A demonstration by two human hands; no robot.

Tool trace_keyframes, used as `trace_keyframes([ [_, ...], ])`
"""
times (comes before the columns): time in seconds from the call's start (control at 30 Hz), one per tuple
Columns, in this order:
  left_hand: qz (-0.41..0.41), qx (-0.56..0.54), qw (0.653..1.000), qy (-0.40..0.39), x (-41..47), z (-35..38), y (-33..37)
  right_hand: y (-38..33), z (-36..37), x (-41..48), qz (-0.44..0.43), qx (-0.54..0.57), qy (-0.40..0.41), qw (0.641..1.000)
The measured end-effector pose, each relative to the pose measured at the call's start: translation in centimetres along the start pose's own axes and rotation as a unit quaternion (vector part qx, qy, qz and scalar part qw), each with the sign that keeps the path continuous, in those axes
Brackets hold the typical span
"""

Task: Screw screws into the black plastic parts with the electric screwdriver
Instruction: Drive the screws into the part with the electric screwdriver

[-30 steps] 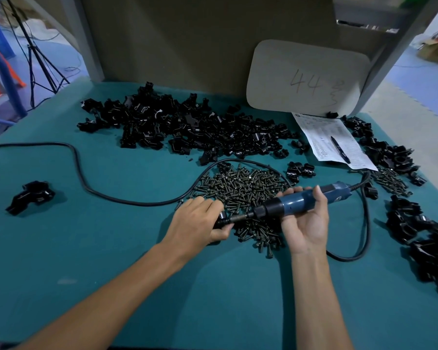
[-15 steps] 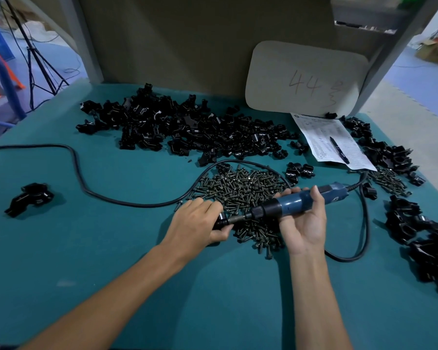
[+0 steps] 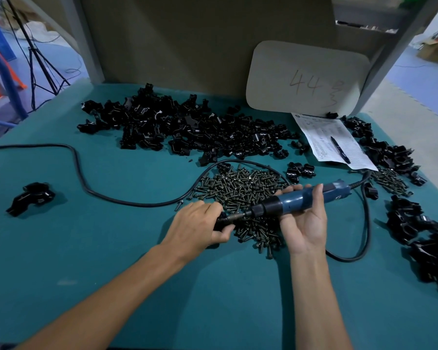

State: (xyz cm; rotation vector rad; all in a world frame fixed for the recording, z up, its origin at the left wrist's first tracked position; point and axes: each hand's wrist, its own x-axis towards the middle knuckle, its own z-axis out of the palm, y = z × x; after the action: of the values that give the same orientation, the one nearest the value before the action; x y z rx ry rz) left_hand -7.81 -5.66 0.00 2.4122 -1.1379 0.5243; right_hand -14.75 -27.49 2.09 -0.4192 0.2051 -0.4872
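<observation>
The blue-bodied electric screwdriver with the black collar (image 3: 301, 201) lay almost level above the middle of the table, bit pointing left, and its tip met a small black plastic part (image 3: 220, 222) at the near-left edge of the screw heap. The right hand (image 3: 304, 224) cradled the tool from below, palm up, fingers and thumb curled round the barrel. The left hand (image 3: 195, 226) was wrapped round the part, thumb underneath and fingers over the top, so most of it was hidden. Whether a screw sat on the bit could not be made out.

Directly beneath the tool spread the heap of dark metal screws (image 3: 238, 185), with a few strays at its edges. The screwdriver's black power cable (image 3: 86, 179) left the tool's rear, looped down to the right, arced round the far side of the heap and snaked off to the left edge.

Further back sprawled a long pile of loose black plastic parts (image 3: 187, 132). On the right, another dark pile of parts (image 3: 415, 236) ran along the table's edge, and a smaller scatter of screws (image 3: 390, 178) lay just beyond the tool's rear. One lone black bracket (image 3: 31, 198) sat well apart on the left.

At the back right a printed white paper sheet (image 3: 326, 137) carried a black pen (image 3: 339, 150), and a rounded beige board marked "44" (image 3: 306, 77) leaned upright behind it — all on the teal-green table mat (image 3: 111, 248).
</observation>
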Motion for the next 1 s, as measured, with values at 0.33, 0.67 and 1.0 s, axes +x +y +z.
trace_keyframes([
  [0.33, -0.01, -0.022, 1.0, -0.012, -0.1, -0.3, 0.1, -0.2, 0.2, -0.4, -0.002, 0.016, -0.002, 1.0],
  [0.67, -0.143, -0.193, 0.97, 0.041, -1.4, -1.2, -0.6, -5.4, 3.0, -1.1, -0.078, -0.226, 0.046, 0.97],
  [1.0, -0.217, -0.315, 0.923, -0.023, 2.2, 0.4, 5.0, -5.3, 0.6, -4.2, -0.018, -0.835, 0.175, 0.522],
])
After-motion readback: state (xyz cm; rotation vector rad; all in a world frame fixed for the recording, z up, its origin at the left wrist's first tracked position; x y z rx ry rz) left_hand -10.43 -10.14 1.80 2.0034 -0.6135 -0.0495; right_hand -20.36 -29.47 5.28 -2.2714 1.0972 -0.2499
